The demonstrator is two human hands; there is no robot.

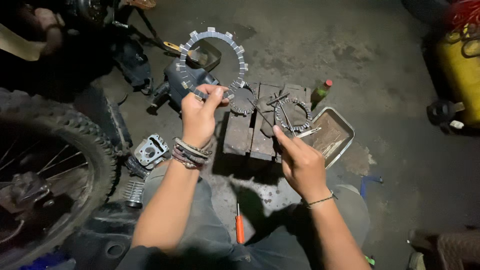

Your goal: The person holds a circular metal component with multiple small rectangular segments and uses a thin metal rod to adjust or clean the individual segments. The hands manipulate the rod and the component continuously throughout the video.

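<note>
So the left hand [198, 116] had a toothed ring [212, 62] pinched at its bottom edge between thumb and fingers, held upright over the floor by a dark engine part [187, 80]. The right hand [300, 162] gripped a thin metal tool [282, 112], fingers curled shut, tip near another ring [294, 115] lying on a wood block [250, 137], with a metal tray [332, 132] just beside and a tyre [55, 165] off left.

Pretty tight on the left: the knobby motorcycle tire [60, 150] and a loose engine cylinder [151, 150] crowd that side. Straight ahead, wooden blocks [250, 135] carry clutch plates [294, 114], with a metal tray [345, 131] just beside. Bare concrete floor [400, 165] opens up on the right, up to the yellow tank [462, 75].
</note>
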